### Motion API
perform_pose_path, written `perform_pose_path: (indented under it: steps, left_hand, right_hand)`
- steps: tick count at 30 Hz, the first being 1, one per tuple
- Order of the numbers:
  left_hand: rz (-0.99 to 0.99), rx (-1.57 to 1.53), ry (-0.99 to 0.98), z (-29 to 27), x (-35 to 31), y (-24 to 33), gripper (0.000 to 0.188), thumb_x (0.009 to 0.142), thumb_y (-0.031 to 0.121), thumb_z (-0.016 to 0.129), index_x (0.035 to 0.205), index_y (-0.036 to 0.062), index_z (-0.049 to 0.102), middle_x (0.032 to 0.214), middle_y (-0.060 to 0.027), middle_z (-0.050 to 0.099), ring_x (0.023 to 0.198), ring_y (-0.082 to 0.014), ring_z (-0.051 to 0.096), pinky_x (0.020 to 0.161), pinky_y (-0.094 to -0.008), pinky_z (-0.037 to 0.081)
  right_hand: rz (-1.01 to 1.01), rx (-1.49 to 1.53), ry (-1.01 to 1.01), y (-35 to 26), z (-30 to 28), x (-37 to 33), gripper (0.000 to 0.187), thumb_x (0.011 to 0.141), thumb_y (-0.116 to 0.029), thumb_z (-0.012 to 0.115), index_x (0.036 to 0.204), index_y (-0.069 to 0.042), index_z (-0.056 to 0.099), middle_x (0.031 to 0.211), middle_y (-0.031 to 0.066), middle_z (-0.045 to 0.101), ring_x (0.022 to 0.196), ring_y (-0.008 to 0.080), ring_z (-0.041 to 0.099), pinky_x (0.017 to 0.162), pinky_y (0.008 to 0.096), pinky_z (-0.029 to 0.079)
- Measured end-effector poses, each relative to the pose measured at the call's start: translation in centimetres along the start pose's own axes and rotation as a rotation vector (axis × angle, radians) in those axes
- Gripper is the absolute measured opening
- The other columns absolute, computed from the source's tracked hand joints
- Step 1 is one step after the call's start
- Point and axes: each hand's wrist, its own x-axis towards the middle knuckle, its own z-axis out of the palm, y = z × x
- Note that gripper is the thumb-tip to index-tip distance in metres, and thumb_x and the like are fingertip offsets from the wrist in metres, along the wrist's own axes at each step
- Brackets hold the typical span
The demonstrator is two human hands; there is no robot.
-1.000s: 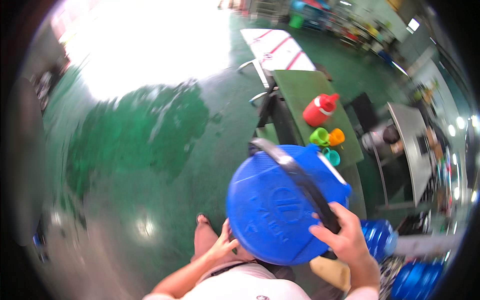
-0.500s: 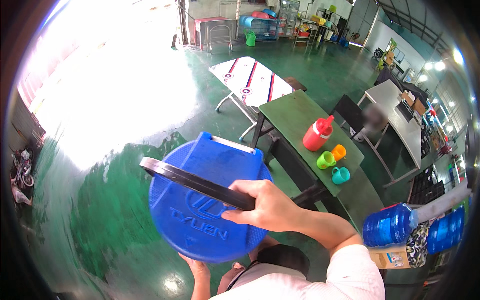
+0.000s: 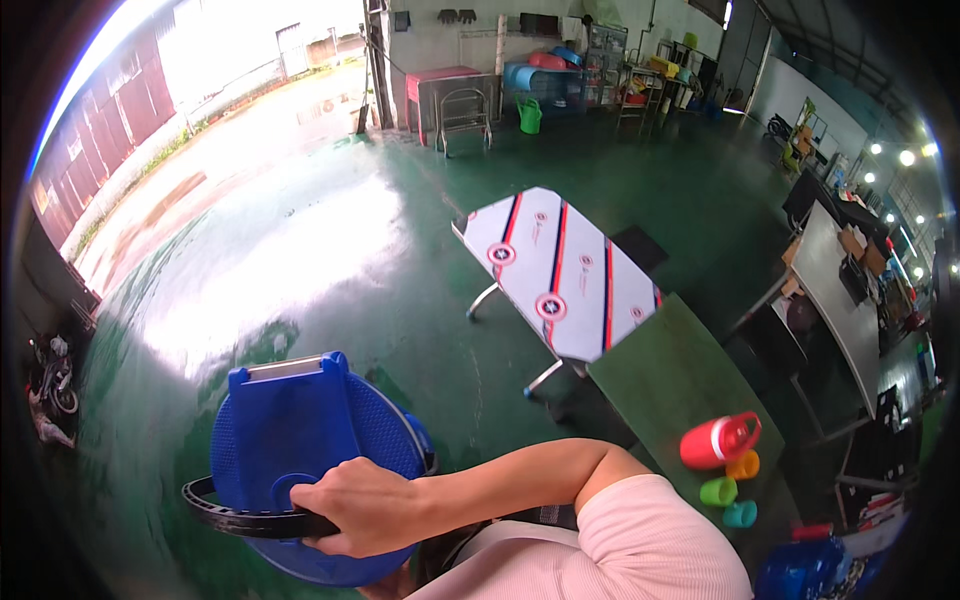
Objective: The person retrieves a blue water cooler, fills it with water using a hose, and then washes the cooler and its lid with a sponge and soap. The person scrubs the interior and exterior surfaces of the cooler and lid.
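Note:
My right hand is closed round the black carry handle of a blue round lidded bucket. From above, the bucket shows its textured lid, a raised flat band across it and a pale strip at the far edge. It is held in front of me at the lower left, over the green floor. Of my left hand, only a little skin shows at the bucket's near right rim; its fingers are hidden.
At right a green table bears a red jug and orange, green and teal cups. Beyond it stands a white folding table with striped top. A grey desk is far right. Blue water bottles lie lower right.
The bucket in my right hand has shifted left and lower in view, and has turned. My view has tilted up, showing more of the far wall and doorway. The left hand is more hidden.

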Motion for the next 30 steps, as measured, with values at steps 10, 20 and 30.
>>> perform_pose_path:
  steps: [10, 20, 30]
  left_hand:
    - [-0.071, -0.044, -0.255, 12.5, 41.8, 4.9, 0.065, 0.082, 0.054, 0.048, 0.134, 0.0165, 0.036, 0.136, -0.0073, 0.039, 0.125, -0.0298, 0.036, 0.101, -0.054, 0.029]
    - [-0.065, 0.822, -0.224, 19.8, 94.7, 14.7, 0.048, 0.089, 0.04, 0.051, 0.125, 0.0077, 0.048, 0.125, -0.0085, 0.05, 0.113, -0.024, 0.05, 0.089, -0.0415, 0.042]
    - [-0.443, 0.651, 1.331, -7.4, 92.4, 20.6, 0.043, 0.082, 0.035, 0.056, 0.117, 0.0119, 0.048, 0.111, -0.0032, 0.053, 0.1, -0.0185, 0.05, 0.077, -0.0391, 0.04]
  right_hand:
    - [0.178, 0.056, 0.313, 27.9, -22.9, 24.3, 0.027, 0.072, -0.02, 0.071, 0.088, -0.001, 0.059, 0.075, 0.015, 0.062, 0.064, 0.0221, 0.062, 0.059, 0.0319, 0.047]
    - [0.531, 0.275, 0.9, 60.3, -44.5, 48.6, 0.016, 0.077, -0.015, 0.064, 0.076, -0.001, 0.055, 0.054, -0.002, 0.044, 0.04, 0.0038, 0.037, 0.037, 0.0189, 0.025]
    - [1.043, 0.36, 1.067, 101.1, -60.6, 66.7, 0.015, 0.073, -0.009, 0.063, 0.078, -0.006, 0.049, 0.052, -0.0031, 0.039, 0.035, 0.0067, 0.035, 0.032, 0.0228, 0.027]
